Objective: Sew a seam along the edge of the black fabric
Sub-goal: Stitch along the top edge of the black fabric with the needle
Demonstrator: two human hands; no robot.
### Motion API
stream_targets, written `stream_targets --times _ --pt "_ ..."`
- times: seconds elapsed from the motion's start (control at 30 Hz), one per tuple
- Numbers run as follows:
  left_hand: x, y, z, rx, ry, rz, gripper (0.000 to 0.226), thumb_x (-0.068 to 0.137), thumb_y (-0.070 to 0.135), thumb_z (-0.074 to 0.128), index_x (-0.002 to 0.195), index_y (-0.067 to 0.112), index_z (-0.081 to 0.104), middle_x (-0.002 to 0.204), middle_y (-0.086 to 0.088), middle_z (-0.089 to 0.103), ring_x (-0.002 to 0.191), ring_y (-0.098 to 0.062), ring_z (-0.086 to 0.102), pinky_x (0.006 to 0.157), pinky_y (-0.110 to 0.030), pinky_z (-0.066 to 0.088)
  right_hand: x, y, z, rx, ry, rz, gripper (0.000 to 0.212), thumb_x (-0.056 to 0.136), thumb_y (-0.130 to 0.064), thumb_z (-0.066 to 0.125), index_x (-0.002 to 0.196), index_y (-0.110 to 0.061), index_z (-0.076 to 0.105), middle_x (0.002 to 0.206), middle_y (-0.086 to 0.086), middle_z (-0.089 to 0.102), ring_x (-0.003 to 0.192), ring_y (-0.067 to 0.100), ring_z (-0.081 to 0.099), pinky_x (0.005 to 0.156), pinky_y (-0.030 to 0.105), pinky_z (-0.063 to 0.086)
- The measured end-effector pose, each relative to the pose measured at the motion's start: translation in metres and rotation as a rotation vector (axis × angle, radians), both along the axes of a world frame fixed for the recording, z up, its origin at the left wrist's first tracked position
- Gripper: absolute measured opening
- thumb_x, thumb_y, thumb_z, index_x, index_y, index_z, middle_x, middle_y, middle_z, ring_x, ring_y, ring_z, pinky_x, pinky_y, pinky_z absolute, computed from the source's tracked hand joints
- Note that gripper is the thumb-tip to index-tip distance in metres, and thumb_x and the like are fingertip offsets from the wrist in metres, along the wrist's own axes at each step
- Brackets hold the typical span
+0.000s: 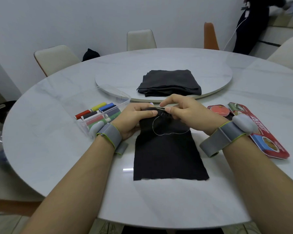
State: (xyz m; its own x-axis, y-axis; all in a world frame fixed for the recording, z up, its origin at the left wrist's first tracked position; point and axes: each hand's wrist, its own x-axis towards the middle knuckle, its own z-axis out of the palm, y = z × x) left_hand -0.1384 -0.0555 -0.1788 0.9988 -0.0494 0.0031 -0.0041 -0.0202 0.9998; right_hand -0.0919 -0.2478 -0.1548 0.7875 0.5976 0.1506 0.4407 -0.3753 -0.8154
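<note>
Evidently early in the seam: the needle (160, 108) is working at the far edge of the black fabric (167, 154).
The left hand (139, 116) grips the raised far edge. The right hand (186, 111) pinches the needle, and pale thread (156, 131) loops over the cloth, whose near end lies flat on the white marble table (57, 149). A few stitches show by the right thumb; most of the edge looks unsewn. Beyond are a turntable (117, 76) bearing folded dark cloth (169, 83), a clear box of thread spools (100, 114) and cream chairs (56, 58).
</note>
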Motion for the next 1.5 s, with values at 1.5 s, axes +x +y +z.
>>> stream_targets --times 1.5 --pt "0.001 -0.001 -0.002 0.041 -0.014 0.033 0.011 0.092 -0.004 0.058 0.096 -0.004 0.069 0.098 -0.002 0.058 0.087 -0.003 0.061 0.076 -0.018 0.049 0.001 -0.001 -0.003 -0.23 -0.192 -0.015 0.012 0.1 -0.02 0.052 0.092 -0.019 0.06 0.047 -0.009 0.045 0.042 0.003 0.042 0.048 0.016 0.03"
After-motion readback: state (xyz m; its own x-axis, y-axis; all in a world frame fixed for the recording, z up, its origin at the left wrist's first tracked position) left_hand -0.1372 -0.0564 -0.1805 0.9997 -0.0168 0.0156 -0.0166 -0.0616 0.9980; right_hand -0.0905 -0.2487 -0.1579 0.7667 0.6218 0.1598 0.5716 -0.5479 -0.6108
